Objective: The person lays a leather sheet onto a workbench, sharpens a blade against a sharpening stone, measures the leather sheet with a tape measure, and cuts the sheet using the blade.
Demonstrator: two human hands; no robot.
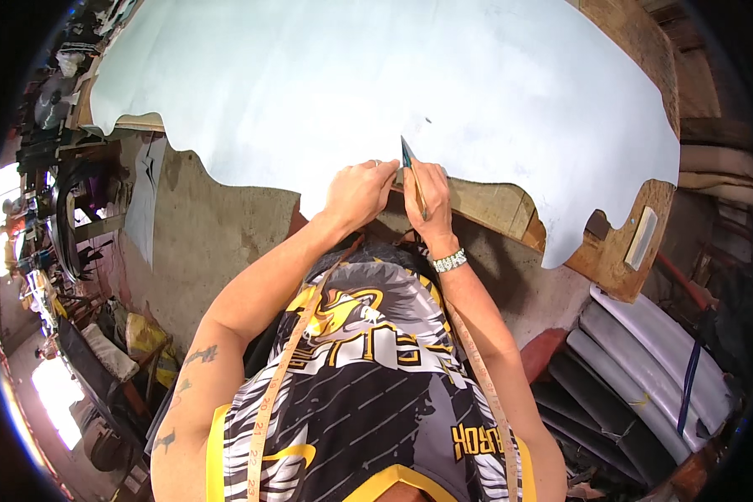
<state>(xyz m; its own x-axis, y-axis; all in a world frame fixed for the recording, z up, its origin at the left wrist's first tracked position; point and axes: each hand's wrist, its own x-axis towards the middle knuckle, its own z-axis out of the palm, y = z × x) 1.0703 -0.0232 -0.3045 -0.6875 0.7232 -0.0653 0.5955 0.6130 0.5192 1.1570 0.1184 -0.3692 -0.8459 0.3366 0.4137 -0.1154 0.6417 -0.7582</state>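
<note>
A large pale blue-grey leather hide (326, 92) with a wavy outline lies across the table and hangs over its near edge. My left hand (358, 192) is at the hide's near edge, its fingers closed on it. Just right of it, my right hand (429, 201) grips a knife (407, 154) with a dark pointed blade that reaches up over the hide. The knife's tail end sticks out below my fingers, towards my wrist. My two hands nearly touch. A small dark mark (427, 120) shows on the hide beyond the blade.
The wooden table (619, 259) shows at the right, with a pale flat bar (642, 238) on it. Grey rolls of material (644, 368) are stacked at the lower right. A tape measure (268, 402) hangs from my neck. Clutter (100, 335) fills the left side.
</note>
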